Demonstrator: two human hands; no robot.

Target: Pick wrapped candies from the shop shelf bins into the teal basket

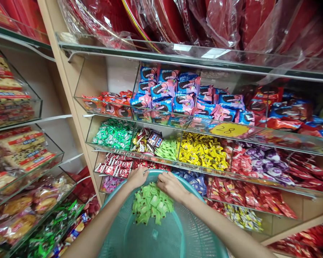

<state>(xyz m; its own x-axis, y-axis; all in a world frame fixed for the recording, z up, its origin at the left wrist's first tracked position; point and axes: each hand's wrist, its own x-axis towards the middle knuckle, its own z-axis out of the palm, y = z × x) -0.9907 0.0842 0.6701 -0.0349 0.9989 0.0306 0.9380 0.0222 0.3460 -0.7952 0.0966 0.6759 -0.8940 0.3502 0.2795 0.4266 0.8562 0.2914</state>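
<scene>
A teal plastic basket (177, 236) is tilted toward the shelves, with a heap of light green wrapped candies (150, 206) in it. My left hand (137, 178) is closed over the basket's far rim. My right hand (170, 185) rests beside it on the rim, fingers curled at the top of the candy heap. Whether it pinches any candy I cannot tell. Just beyond the hands is a clear shelf bin of light green candies (167, 149).
Clear acrylic shelves hold bins of sweets: dark green candies (114, 134), yellow ones (203, 150), purple ones (263, 161), red packets (115, 165), cookie packs (174, 95). A yellow tag reads 28 (227, 129). Biscuit bins (18, 150) stand left. Red wrapped goods fill the top.
</scene>
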